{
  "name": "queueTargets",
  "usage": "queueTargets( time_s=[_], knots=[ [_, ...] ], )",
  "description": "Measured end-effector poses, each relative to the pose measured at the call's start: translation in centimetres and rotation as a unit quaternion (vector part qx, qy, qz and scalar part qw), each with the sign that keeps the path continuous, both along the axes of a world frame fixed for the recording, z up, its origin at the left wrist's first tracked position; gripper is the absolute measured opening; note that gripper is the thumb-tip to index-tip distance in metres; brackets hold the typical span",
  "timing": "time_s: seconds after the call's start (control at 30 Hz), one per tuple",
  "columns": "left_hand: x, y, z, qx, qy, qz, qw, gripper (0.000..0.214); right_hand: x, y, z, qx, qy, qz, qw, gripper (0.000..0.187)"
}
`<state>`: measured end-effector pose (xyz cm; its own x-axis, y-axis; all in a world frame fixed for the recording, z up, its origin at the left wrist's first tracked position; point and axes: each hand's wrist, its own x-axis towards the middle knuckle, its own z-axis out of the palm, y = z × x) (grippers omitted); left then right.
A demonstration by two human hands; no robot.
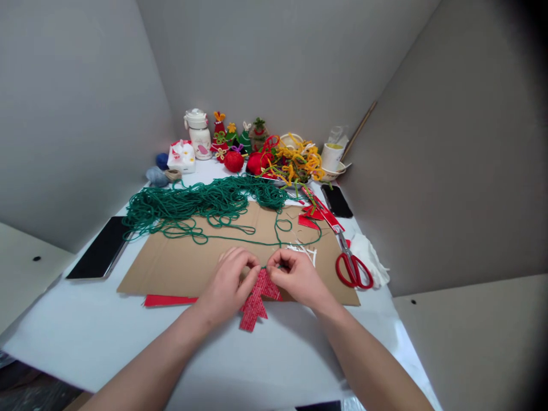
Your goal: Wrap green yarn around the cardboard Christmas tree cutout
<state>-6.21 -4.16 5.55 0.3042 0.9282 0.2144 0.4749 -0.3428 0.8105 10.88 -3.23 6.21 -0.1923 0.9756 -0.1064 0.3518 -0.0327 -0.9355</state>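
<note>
A red tree-shaped piece wrapped in red yarn (256, 299) lies at the near edge of a brown cardboard sheet (171, 260). My left hand (229, 282) and my right hand (295, 277) meet at its top. Both pinch there, fingers closed, on a strand of green cord (240, 240) that runs back to a big tangled heap of green cord (205, 202) on the far side of the cardboard. The left hand also rests on the red piece.
Red-handled scissors (351, 265) and white tissue (370, 257) lie right of the cardboard. A black tablet (100, 248) lies left, a black phone (337, 201) at far right. Yarn ornaments (233, 145), a pile of pipe cleaners (295, 160), a cup (331, 155) and a white jar (199, 134) line the back wall.
</note>
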Motion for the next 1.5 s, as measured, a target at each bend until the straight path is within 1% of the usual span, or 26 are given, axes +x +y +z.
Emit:
queueTargets(
  time_s=[0.07, 0.13, 0.23, 0.3, 0.37, 0.43, 0.47, 0.5, 0.53, 0.6, 0.63, 0.67, 0.7, 0.77, 0.9, 1.1, 1.13, 1.23, 1.3, 1.4, 1.47, 1.5],
  knots=[
    [0.1, -0.1, -0.4, 0.091, 0.069, -0.005, 0.993, 0.012, 0.0, 0.1, -0.2, 0.005, 0.01, -0.011, 1.0, 0.004],
    [0.2, -0.3, -0.8, 0.152, 0.118, -0.016, 0.981, 0.012, 0.0, 0.1, -0.3, 0.003, 0.017, -0.021, 1.0, 0.005],
    [0.3, -0.7, -0.9, 0.21, 0.16, -0.024, 0.964, 0.013, 0.0, 0.1, -0.4, 0.005, 0.018, -0.033, 0.999, 0.004],
    [0.3, -1.0, -0.6, 0.221, 0.153, -0.019, 0.963, 0.011, 0.1, 0.1, -0.4, 0.011, 0.021, -0.036, 0.999, 0.004],
    [0.2, -1.0, 0.0, 0.202, 0.108, 0.001, 0.973, 0.008, 0.2, 0.1, -0.4, 0.019, 0.023, -0.035, 0.999, 0.005],
    [0.0, -0.8, 0.4, 0.14, 0.036, 0.034, 0.989, 0.005, 0.2, 0.0, -0.4, 0.022, 0.022, -0.032, 0.999, 0.005],
    [0.0, -0.6, 0.6, 0.1, -0.001, 0.055, 0.993, 0.006, 0.2, -0.1, -0.4, 0.022, 0.021, -0.03, 0.999, 0.005],
    [-0.1, -0.3, 0.7, 0.044, -0.028, 0.072, 0.996, 0.008, 0.1, -0.2, -0.4, 0.021, 0.02, -0.03, 0.999, 0.005],
    [-0.1, -0.1, 0.7, -0.03, -0.05, 0.079, 0.995, 0.011, 0.1, -0.3, -0.4, 0.018, 0.02, -0.03, 0.999, 0.006],
    [-0.1, 0.3, 0.6, -0.177, -0.091, 0.066, 0.978, 0.018, -0.1, -0.4, -0.4, 0.014, 0.02, -0.03, 0.999, 0.006],
    [0.0, 0.4, 0.5, -0.231, -0.11, 0.056, 0.965, 0.022, -0.1, -0.4, -0.3, 0.013, 0.018, -0.031, 0.999, 0.006],
    [0.1, 0.5, 0.4, -0.267, -0.128, 0.048, 0.954, 0.024, -0.2, -0.5, -0.3, 0.013, 0.016, -0.032, 0.999, 0.006],
    [0.2, 0.5, 0.4, -0.287, -0.143, 0.045, 0.946, 0.025, -0.3, -0.5, -0.2, 0.014, 0.013, -0.031, 0.999, 0.006],
    [0.4, 0.4, 0.3, -0.298, -0.162, 0.049, 0.939, 0.025, -0.4, -0.5, -0.1, 0.018, 0.01, -0.03, 0.999, 0.007],
    [0.7, 0.1, 0.1, -0.297, -0.179, 0.06, 0.936, 0.022, -0.5, -0.7, 0.2, 0.019, 0.006, -0.031, 0.999, 0.007],
    [1.0, 0.1, 0.1, -0.292, -0.185, 0.07, 0.936, 0.015, -0.3, -0.5, -0.4, 0.006, 0.019, -0.039, 0.999, 0.007],
    [1.0, 0.1, 0.2, -0.286, -0.191, 0.071, 0.936, 0.016, -0.3, -0.4, -0.5, 0.007, 0.023, -0.042, 0.999, 0.007],
    [1.0, 0.1, 0.3, -0.268, -0.221, 0.071, 0.935, 0.03, -0.2, -0.2, -0.6, 0.01, 0.032, -0.046, 0.998, 0.006],
    [1.1, 0.1, 0.2, -0.271, -0.239, 0.067, 0.93, 0.033, -0.3, -0.1, -0.6, 0.008, 0.033, -0.046, 0.998, 0.006],
    [1.2, 0.0, 0.0, -0.288, -0.259, 0.058, 0.92, 0.033, -0.3, -0.2, -0.5, 0.0, 0.031, -0.048, 0.998, 0.006],
    [0.9, 0.0, -0.2, -0.309, -0.278, 0.056, 0.908, 0.032, -0.3, -0.2, -0.5, -0.003, 0.036, -0.049, 0.998, 0.006],
    [0.7, 0.1, -0.2, -0.328, -0.292, 0.051, 0.897, 0.032, -0.2, -0.2, -0.5, -0.004, 0.042, -0.046, 0.998, 0.006]
  ],
)
